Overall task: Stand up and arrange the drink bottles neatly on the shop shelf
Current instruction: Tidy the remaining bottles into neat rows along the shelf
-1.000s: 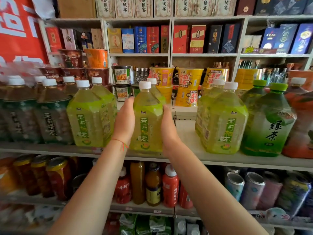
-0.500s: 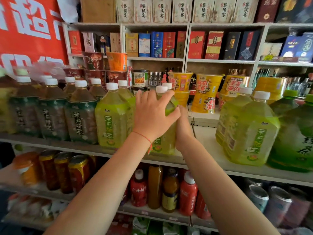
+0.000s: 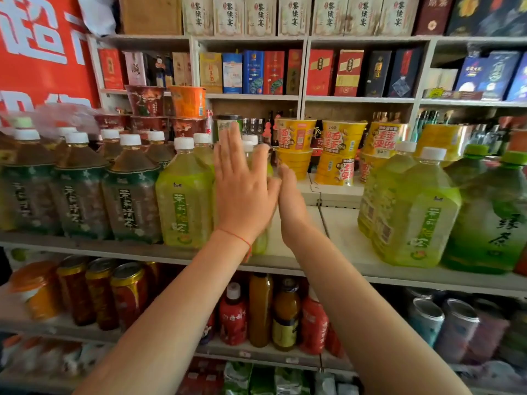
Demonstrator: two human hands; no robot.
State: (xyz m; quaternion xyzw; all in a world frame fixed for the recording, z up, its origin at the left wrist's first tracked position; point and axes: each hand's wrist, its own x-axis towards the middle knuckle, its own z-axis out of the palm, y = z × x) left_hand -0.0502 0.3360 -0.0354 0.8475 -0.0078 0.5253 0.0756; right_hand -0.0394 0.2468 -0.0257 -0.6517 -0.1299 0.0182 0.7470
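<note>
**Two flat hands at a green tea bottle on the shop shelf**

The place is a small shop with white shelves from top to bottom. The middle shelf (image 3: 336, 252) carries the big drink bottles. At its left end stand dark jasmine tea bottles (image 3: 131, 195) with white caps; three are in the front row and more stand behind them, but I cannot count those surely. Just to their right, a yellow-green tea bottle (image 3: 184, 195) stands upright at the front edge, with another one behind it. The next bottle (image 3: 263, 240) of the same kind is mostly hidden behind the left hand (image 3: 242, 195); only its cap and a strip of its lower body are visible. The left hand is spread flat, fingers straight and pointing up, in front of this bottle; it holds nothing. A thin red string is around its wrist. The right hand (image 3: 291, 201) is also flat, edge-on, at the right side of the same bottle, with no grip.

To the right of the hands the shelf board is bare, then two more yellow-green bottles (image 3: 413, 206) stand near the front edge, and two darker green tea bottles (image 3: 490, 212) with green caps stand at the right end. Behind are yellow noodle cups (image 3: 339, 149).
</note>
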